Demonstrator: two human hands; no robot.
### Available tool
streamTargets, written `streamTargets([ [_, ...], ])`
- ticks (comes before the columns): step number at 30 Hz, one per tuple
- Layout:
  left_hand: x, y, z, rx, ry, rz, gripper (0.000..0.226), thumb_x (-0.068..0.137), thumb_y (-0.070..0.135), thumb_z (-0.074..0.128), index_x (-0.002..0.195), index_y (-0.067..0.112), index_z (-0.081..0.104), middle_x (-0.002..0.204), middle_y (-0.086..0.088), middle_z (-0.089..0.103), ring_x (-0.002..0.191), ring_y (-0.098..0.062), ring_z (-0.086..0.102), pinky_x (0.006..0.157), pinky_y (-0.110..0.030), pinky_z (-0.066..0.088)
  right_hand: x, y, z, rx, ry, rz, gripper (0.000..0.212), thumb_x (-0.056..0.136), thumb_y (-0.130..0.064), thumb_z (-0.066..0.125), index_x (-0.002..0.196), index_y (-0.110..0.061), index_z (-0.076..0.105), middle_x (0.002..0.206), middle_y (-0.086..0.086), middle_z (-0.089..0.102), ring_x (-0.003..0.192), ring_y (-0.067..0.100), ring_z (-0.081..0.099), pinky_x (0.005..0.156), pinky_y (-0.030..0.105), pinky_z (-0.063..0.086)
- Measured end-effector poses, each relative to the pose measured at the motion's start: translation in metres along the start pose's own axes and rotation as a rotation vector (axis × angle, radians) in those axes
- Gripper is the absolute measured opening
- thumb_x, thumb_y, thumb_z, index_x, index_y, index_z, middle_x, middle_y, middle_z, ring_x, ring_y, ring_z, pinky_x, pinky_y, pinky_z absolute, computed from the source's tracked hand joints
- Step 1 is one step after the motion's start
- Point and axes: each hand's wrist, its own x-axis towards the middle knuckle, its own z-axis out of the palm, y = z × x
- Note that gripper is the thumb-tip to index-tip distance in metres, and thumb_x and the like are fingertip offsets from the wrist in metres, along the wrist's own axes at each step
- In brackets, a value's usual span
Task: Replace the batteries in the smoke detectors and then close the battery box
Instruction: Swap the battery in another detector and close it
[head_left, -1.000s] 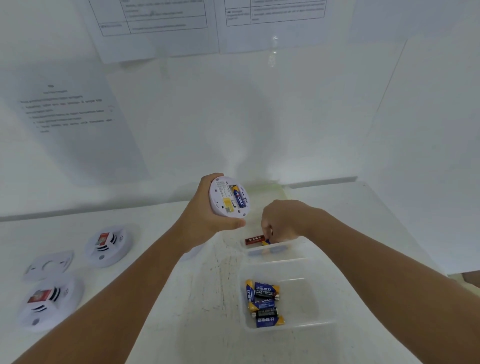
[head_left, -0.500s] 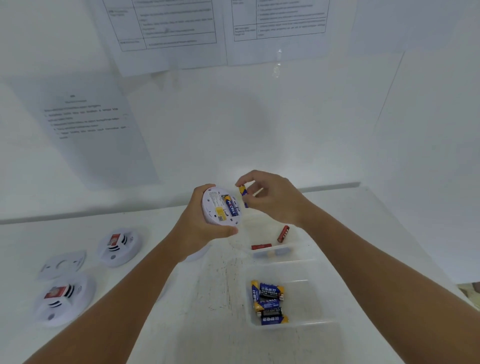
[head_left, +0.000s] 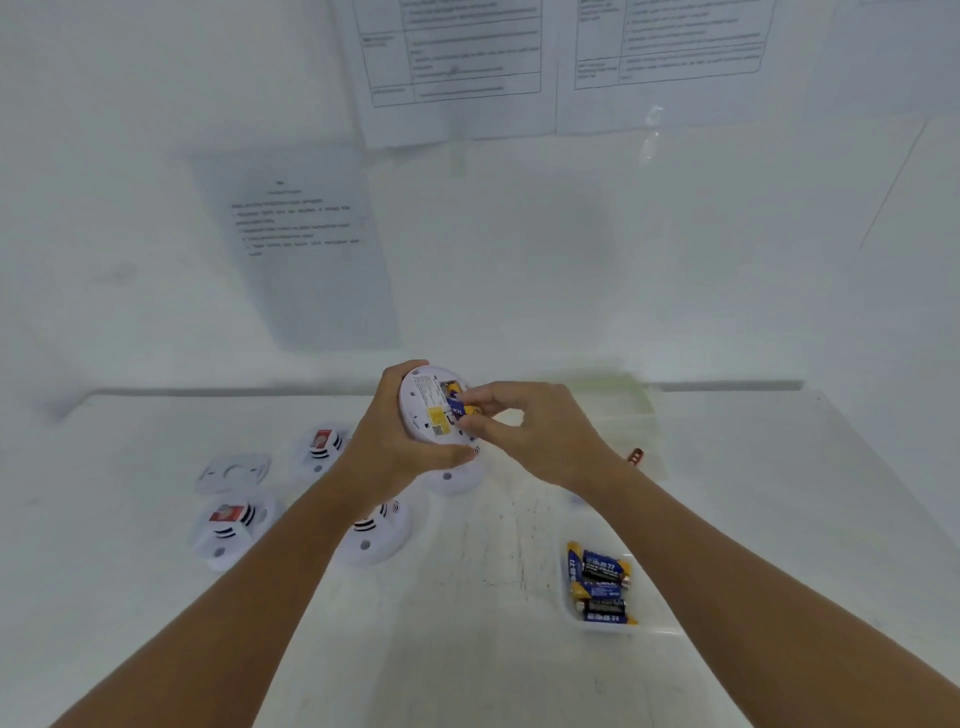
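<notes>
My left hand (head_left: 397, 441) holds a round white smoke detector (head_left: 427, 410) upright above the table, its back side toward me. My right hand (head_left: 524, 431) pinches a blue and yellow battery (head_left: 461, 408) and presses it into the detector's open battery bay. Several blue and yellow batteries (head_left: 600, 582) lie in a clear plastic battery box (head_left: 649, 623) at the lower right. A red battery (head_left: 636, 456) lies behind my right wrist.
Several white smoke detectors lie on the white table: one (head_left: 228, 530) at the left, one (head_left: 322, 449) behind it, one (head_left: 374, 535) under my left forearm, one (head_left: 452, 478) below my hands. A loose white cover plate (head_left: 234, 473) lies at the far left. Paper sheets hang on the wall.
My right hand left the box area with a blue battery, rose to the detector, and now pushes it into the bay. The view shifted, showing more detectors on the table.
</notes>
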Motion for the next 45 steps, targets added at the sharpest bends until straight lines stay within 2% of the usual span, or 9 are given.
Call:
streamTargets([
  [3,-0.016,0.001,-0.023,-0.02,0.019,-0.025,0.092,0.066,-0.01,0.091,0.137,0.025,0.045,0.123,-0.003,0.066,0.11,-0.02,0.07,0.083,-0.033,0.062,0.008,-0.014,0.009,-0.101,-0.162,-0.041,0.03,0.093,-0.037,0.074,0.123,-0.032,0.075,0.119,-0.014,0.073,0.091,-0.022,0.057,0.081,0.002,0.041],
  [7,-0.035,-0.003,-0.056,0.001,0.009,-0.053,0.093,0.063,-0.012,0.091,0.135,0.028,0.047,0.123,-0.003,0.066,0.11,-0.023,0.07,0.086,-0.041,0.063,0.021,-0.031,0.039,-0.05,-0.177,-0.033,0.024,0.088,-0.031,0.08,0.112,-0.033,0.079,0.111,-0.013,0.075,0.095,0.001,0.066,0.083,0.024,0.055],
  [9,-0.042,-0.004,-0.075,0.006,-0.01,-0.049,0.095,0.062,-0.014,0.09,0.137,0.024,0.046,0.123,-0.004,0.066,0.11,-0.022,0.07,0.084,-0.041,0.063,0.026,-0.04,0.056,-0.002,-0.171,-0.025,0.027,0.081,-0.031,0.086,0.107,-0.032,0.078,0.103,-0.013,0.071,0.097,0.002,0.063,0.083,0.023,0.052],
  [12,-0.051,-0.005,-0.107,0.038,-0.029,-0.034,0.093,0.063,-0.013,0.091,0.137,0.021,0.046,0.124,-0.003,0.063,0.11,-0.014,0.069,0.079,-0.031,0.062,0.037,-0.057,0.078,0.016,-0.146,0.016,0.044,0.07,-0.033,0.093,0.107,-0.031,0.07,0.098,-0.012,0.066,0.094,0.004,0.061,0.073,0.014,0.047],
  [18,-0.06,-0.013,-0.178,0.146,-0.093,-0.019,0.096,0.061,-0.002,0.096,0.136,0.03,0.046,0.121,0.008,0.062,0.113,-0.011,0.064,0.084,-0.032,0.062,0.065,-0.099,0.131,0.065,-0.196,0.185,0.077,0.055,-0.031,0.101,0.117,-0.033,0.057,0.103,0.0,0.063,0.096,0.017,0.064,0.081,0.032,0.057],
  [24,-0.069,-0.031,-0.24,0.105,-0.115,-0.036,0.1,0.057,0.001,0.098,0.138,0.028,0.047,0.122,0.003,0.064,0.115,-0.018,0.065,0.086,-0.039,0.063,0.094,-0.132,0.181,0.062,-0.254,0.313,0.095,0.048,-0.028,0.104,0.125,-0.034,0.048,0.109,0.003,0.058,0.096,0.018,0.063,0.074,0.034,0.059],
  [32,-0.072,-0.06,-0.296,0.036,-0.1,-0.047,0.095,0.062,-0.007,0.094,0.138,0.026,0.047,0.123,0.002,0.063,0.114,-0.02,0.066,0.085,-0.041,0.063,0.119,-0.15,0.24,0.021,-0.217,0.282,0.088,0.055,-0.031,0.102,0.126,-0.032,0.049,0.104,-0.002,0.058,0.091,0.015,0.061,0.071,0.026,0.046],
  [38,-0.066,-0.076,-0.33,-0.025,0.079,-0.031,0.097,0.064,-0.015,0.089,0.142,0.022,0.043,0.13,0.002,0.06,0.115,-0.011,0.065,0.082,-0.031,0.062,0.139,-0.131,0.263,0.057,-0.177,0.31,0.052,0.084,-0.052,0.079,0.128,-0.031,0.058,0.105,-0.002,0.065,0.095,0.01,0.063,0.07,0.021,0.043],
  [45,-0.069,-0.089,-0.34,0.007,0.153,-0.105,0.098,0.064,-0.014,0.09,0.141,0.025,0.044,0.124,0.011,0.062,0.112,-0.007,0.066,0.085,-0.035,0.062,0.173,-0.089,0.308,-0.56,-0.626,0.158,0.061,0.088,-0.049,0.075,0.141,-0.023,0.059,0.139,-0.003,0.058,0.125,0.017,0.054,0.106,0.034,0.043],
])
